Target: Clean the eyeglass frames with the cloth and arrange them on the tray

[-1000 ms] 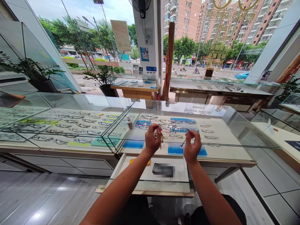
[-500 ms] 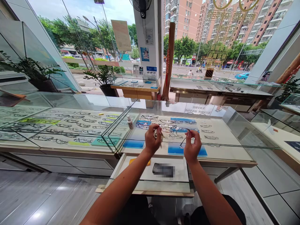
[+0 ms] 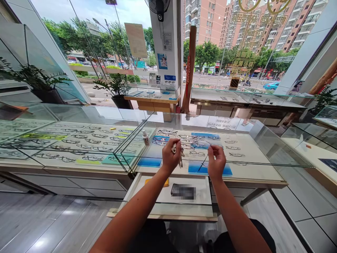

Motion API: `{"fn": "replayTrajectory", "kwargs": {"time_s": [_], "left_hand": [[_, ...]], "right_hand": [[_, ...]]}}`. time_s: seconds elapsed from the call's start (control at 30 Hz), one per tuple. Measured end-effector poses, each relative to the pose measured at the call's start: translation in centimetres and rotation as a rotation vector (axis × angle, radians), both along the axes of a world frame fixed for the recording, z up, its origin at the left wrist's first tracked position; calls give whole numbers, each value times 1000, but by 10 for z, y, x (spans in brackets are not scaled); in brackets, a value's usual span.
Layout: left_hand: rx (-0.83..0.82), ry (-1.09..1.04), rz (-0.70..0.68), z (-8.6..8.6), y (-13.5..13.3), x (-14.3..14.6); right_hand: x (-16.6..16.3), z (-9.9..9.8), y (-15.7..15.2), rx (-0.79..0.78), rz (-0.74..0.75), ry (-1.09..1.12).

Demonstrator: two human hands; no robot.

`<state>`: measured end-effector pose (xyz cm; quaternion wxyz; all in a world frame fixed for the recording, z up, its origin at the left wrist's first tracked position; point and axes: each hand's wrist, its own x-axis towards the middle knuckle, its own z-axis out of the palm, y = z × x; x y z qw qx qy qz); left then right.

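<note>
Pinching eyeglasses at either side, both hands level and apart, fingers curled, forearms angled inward.

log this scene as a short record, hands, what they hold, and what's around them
left hand: grips one side of a pair of glasses; also holds something pale, material unclear
right hand: grips the other side, a dark temple arm slanting down beside it
below: open drawer with a phone and an orange item
ahead: glass display case with more eyeglasses
near left hand: small white bottle
</note>
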<state>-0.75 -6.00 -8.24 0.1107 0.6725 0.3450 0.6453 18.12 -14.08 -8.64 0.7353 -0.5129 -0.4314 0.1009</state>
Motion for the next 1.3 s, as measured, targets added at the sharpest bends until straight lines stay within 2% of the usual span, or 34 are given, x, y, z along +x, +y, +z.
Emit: {"fn": "replayTrajectory", "kwargs": {"time_s": [0.1,0.3,0.47,0.73,0.87,1.3], "left_hand": [[-91,-23,-50,2,6,-2],[-311,-46,-317,8,17,-6],[-340,-3,-433,8,18,-4],[-312,76,-362,-3,22,-6],[-279,113,-350,-5,24,-8],[-192,184,-306,10,14,-8]], "right_hand": [[7,-2,5,-94,83,118],[21,-7,15,-139,117,301],[26,-11,23,-145,165,468],[25,-7,23,-146,323,713],[27,-4,22,-180,345,761],[29,-6,23,-234,374,810]]}}
